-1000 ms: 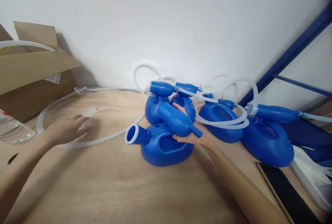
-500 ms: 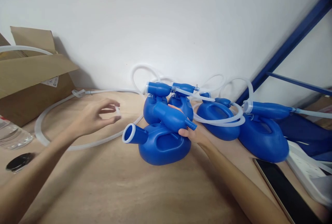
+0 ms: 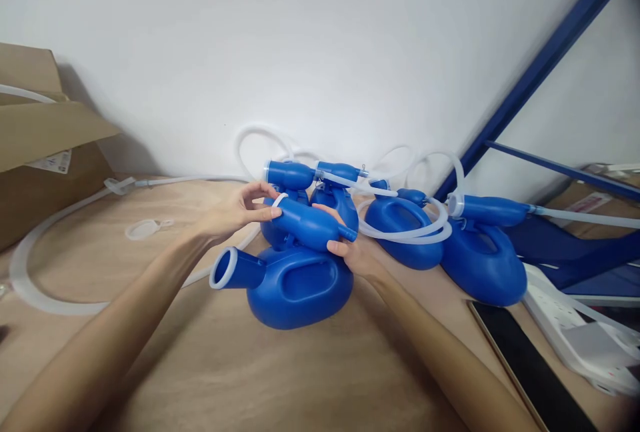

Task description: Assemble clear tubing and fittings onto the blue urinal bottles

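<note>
A blue bottle-shaped part (image 3: 310,225) lies on top of a blue jug (image 3: 300,289), whose open spout points left and has a white ring round its mouth. My right hand (image 3: 353,252) is wrapped round the narrow end of the bottle part, thumb at the front. At its other end, my left hand (image 3: 255,207) pinches a white ring (image 3: 279,200) against the rim. Its fingertips partly cover that end, so how far the ring is on cannot be made out.
Behind and to the right stand several blue jugs (image 3: 493,262) with clear hoses. A clear lid (image 3: 143,229) and long hose (image 3: 35,292) lie left, near a cardboard box (image 3: 50,185). A phone (image 3: 530,365) and power strip (image 3: 560,315) are at right.
My left hand has moved right and brought the white ring to the bottle part's end. My right hand keeps its hold. The view has shifted rightward, and the clear lid now shows.
</note>
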{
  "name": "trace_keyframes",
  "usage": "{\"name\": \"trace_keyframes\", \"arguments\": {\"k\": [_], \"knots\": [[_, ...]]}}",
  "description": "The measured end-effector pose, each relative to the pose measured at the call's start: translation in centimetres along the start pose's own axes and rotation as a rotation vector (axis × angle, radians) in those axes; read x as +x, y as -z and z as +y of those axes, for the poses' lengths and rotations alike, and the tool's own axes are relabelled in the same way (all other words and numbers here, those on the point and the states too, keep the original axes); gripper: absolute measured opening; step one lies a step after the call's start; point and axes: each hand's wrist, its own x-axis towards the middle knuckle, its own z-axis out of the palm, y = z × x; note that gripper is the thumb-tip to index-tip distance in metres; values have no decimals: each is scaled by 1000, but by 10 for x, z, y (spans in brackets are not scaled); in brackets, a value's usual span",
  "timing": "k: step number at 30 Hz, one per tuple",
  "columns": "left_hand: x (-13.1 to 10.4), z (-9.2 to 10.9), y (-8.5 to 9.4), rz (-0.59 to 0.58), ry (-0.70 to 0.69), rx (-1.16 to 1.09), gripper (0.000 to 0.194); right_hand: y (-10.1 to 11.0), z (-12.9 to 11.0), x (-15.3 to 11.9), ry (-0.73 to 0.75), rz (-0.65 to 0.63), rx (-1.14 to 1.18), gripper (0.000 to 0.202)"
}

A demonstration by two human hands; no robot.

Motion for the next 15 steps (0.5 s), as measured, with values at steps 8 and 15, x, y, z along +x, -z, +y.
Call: {"name": "trace_keyframes", "arguments": {"k": [8,15], "knots": [[0,0,0,-73,78,-67,69,3,10,3,-14,22,91,84],[-2,-4,-3,-99,45,-92,71,2,1,2,-9,86,-2,59]]}}
